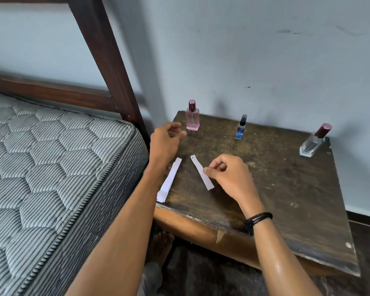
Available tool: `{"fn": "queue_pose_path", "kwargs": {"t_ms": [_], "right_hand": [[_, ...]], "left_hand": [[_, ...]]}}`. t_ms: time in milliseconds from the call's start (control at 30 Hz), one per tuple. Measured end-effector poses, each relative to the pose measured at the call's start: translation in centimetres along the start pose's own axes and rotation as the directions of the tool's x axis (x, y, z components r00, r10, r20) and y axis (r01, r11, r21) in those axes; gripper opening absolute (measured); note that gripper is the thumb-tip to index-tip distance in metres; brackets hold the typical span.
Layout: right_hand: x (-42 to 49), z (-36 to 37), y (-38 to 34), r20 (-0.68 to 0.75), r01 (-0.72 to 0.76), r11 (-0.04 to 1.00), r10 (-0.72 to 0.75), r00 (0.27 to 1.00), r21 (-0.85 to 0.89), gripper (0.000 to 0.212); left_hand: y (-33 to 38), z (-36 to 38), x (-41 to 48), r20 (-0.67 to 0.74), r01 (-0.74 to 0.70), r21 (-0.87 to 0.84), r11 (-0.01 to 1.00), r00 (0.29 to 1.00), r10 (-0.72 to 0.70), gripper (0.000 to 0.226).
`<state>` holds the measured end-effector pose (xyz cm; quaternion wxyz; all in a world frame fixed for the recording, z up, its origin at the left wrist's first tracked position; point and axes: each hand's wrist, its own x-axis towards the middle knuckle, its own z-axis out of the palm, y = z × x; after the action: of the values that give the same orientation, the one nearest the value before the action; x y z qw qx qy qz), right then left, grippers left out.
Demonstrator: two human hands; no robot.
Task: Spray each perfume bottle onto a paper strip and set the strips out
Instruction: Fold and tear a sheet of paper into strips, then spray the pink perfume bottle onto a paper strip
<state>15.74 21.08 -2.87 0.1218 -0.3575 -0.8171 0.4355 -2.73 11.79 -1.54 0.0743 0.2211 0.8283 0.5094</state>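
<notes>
The left bottle (192, 118), middle bottle (241, 128) and right bottle (314, 141) are standing well apart along the table's (286, 189) far edge. The left strip (169, 182) and right strip (198, 165) are lying nearer, toward its left side.

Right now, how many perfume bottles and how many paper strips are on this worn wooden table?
Perfume bottles: 3 (pink glass bottle, small blue bottle, clear glass bottle with maroon cap)
White paper strips: 2 (left-edge strip, possibly several stacked; middle strip, pinched by the right hand)
Total: 5
</notes>
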Motion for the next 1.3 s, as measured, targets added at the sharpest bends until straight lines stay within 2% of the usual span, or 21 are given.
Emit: {"fn": "queue_pose_path", "kwargs": {"t_ms": [133, 267, 367, 467, 633, 833, 1067, 1200, 1300], "right_hand": [[0.1, 0.3, 0.2, 0.008, 0.011, 1.0, -0.011, 1.0, -0.019, 0.018], [0.1, 0.2, 0.4, -0.017, -0.006, 1.0, 0.006, 1.0, 0.006, 0.018], [0.1, 0.1, 0.6, -0.007, -0.017, 0.999, 0.018, 1.0, 0.03, 0.019], [0.1, 0.1, 0.8, -0.005, -0.021, 0.999, 0.021, 1.0, 0.036, 0.02], [0.3, 0.1, 1.0, 0.0, -0.025, 0.998, 0.025, 1.0, 0.059, 0.02], [0.5, 0.1, 1.3, 0.028, -0.042, 0.992, 0.039, 0.999, 0.117, 0.019], [0.7, -0.4, 0.6, -0.058, -0.069, 0.911, 0.101, 0.993, 0.406, 0.014], [0.1, -0.7, 0.0, -0.102, -0.037, 0.856, 0.104, 0.989, 0.516, 0.015], [-0.2, -0.7, -0.4, -0.121, -0.003, 0.836, 0.083, 0.989, 0.548, 0.017]], "left_hand": [[0.8, 1.9, 0.6, -0.017, 0.031, -0.029, 0.999, 0.999, -0.031, 0.052], [1.8, 3.4, 1.5, -0.046, 0.014, -0.077, 0.997, 0.999, -0.017, 0.059], [2.4, 4.3, 2.3, 0.001, 0.035, -0.132, 0.991, 0.999, -0.035, 0.067], [2.3, 5.3, 2.7, 0.054, 0.02, -0.112, 0.994, 0.998, -0.014, 0.06], [1.7, 6.0, 2.8, 0.004, 0.024, -0.053, 0.998, 1.0, -0.024, 0.04], [2.5, 4.9, 2.4, 0.025, 0.037, -0.066, 0.997, 0.999, -0.036, 0.041], [4.2, 2.1, -1.6, 0.094, 0.032, -0.079, 0.996, 0.995, -0.025, 0.055], [3.4, 0.6, -5.3, 0.156, 0.085, -0.199, 0.976, 0.986, -0.054, 0.046], [3.1, -0.1, -7.1, 0.154, 0.072, -0.244, 0.967, 0.987, -0.034, 0.04]]}}
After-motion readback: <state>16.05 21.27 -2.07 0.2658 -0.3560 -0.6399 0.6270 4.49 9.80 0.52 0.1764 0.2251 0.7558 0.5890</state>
